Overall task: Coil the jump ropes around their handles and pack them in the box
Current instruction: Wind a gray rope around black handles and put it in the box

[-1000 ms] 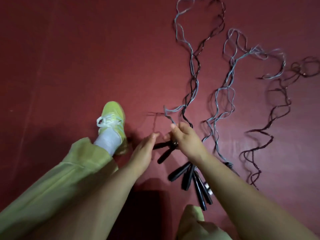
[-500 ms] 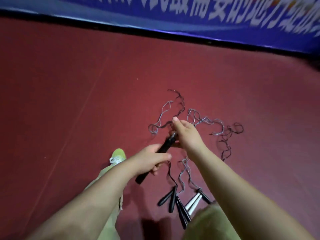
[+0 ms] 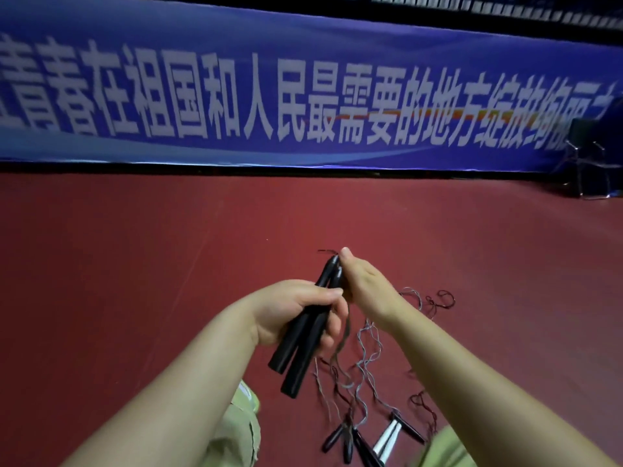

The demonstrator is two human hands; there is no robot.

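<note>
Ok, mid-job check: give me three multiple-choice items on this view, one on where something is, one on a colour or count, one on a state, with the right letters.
1. Where do the spare handles lie?
A. on the floor near the person's legs
B. in a box
C. against the banner

2. How many black handles does the left hand hold?
A. one
B. two
C. four

3. What is the state of the rope of the held pair?
A. wound tight round the handles
B. hanging loose below the hands
C. cut in two

Answers:
1 A: they rest on the red floor at the bottom of the view, ropes trailing from them.
2 B: two black handles sit side by side in its grip.
3 B: a strand drops free from beneath the right hand, which is at the handles' top end.
</note>
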